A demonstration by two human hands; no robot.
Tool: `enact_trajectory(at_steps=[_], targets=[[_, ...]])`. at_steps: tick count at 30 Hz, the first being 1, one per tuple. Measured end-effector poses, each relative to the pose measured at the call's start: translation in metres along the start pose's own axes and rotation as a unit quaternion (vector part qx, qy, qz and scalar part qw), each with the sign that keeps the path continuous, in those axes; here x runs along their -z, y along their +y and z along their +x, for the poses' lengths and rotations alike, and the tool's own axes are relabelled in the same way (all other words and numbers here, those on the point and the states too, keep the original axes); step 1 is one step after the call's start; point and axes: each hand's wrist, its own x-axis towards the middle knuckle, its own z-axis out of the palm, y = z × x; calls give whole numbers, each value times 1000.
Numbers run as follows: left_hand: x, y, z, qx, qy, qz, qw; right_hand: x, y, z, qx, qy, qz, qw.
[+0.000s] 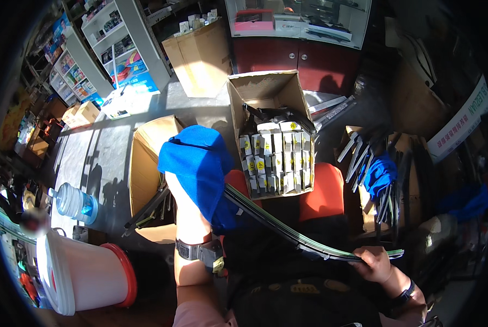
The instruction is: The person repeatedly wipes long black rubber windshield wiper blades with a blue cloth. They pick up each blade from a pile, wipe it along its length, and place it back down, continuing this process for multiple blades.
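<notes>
A long, curved dark wiper blade (pixel 287 231) with a pale greenish edge runs slantwise across my lap. Near its right end my right hand (pixel 376 262) is closed round it, with a short tip sticking out past the fingers. The blade's other end goes in under a bright blue cloth (pixel 197 163). My left hand (pixel 174 184) grips this cloth, which drapes over the fingers and hides them. Just beyond my knees stands an open cardboard box (pixel 235 125) holding upright packages (pixel 278 143) with yellow labels, with a few loose dark strips lying at their far side.
At left are another open carton (pixel 146 163) with dark strips, a water jug (pixel 76 203) and a white bucket (pixel 86 270) with a red base. More blades (pixel 358 158) and a second blue cloth (pixel 380 175) lie at right. A display cabinet (pixel 298 60) stands ahead.
</notes>
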Motion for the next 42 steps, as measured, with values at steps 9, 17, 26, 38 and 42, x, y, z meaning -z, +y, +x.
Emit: enact_trajectory(at_steps=[9, 17, 26, 38, 42], targets=[[8, -24, 16, -61, -99, -355, 928, 9, 18, -7, -327, -226, 538, 743], [3, -15, 9, -227, 25, 440, 869, 5, 25, 3, -368, -122, 535, 751], [-38, 8, 7, -223, -140, 176, 949, 36, 23, 15, -118, 30, -25, 992], [23, -31, -24, 73, -97, -130, 984, 25, 36, 10, -73, 106, -42, 991], [7, -27, -17, -27, -117, 11, 993, 15, 43, 0, -124, 139, 88, 979]])
